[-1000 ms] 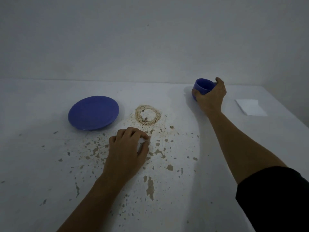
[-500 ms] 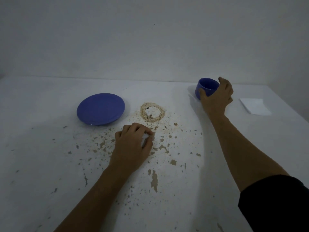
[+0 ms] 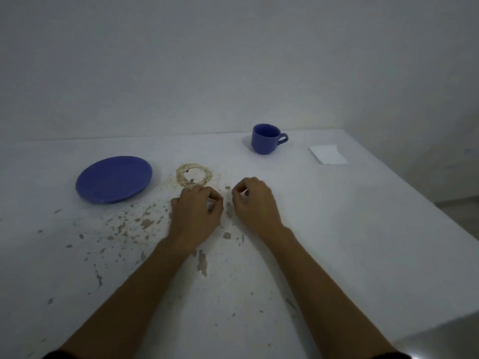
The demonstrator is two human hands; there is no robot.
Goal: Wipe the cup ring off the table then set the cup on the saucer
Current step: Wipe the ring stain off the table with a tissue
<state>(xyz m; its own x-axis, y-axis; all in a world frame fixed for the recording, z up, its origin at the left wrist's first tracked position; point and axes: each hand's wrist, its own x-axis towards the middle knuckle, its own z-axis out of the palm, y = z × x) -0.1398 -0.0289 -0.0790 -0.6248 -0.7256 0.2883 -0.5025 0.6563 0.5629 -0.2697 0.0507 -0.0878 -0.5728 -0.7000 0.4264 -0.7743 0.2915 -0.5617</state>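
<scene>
A blue cup [image 3: 265, 138] stands upright at the back of the white table [image 3: 363, 229], handle pointing right, with no hand on it. The blue saucer [image 3: 114, 178] lies to the left. Between them is the brown cup ring [image 3: 194, 174], with brown flecks spread in front of it. My left hand [image 3: 197, 213] rests just in front of the ring with its fingers curled in. My right hand [image 3: 255, 203] is close beside it on the right, fingers also curled. I see nothing held in either hand.
A folded white napkin [image 3: 328, 154] lies at the back right, to the right of the cup. The table's right edge runs diagonally down the right side. A plain wall stands behind the table.
My right hand has let go of the cup and pulled back to the middle of the table beside my left hand. The cup stays at the back. My left hand has barely moved.
</scene>
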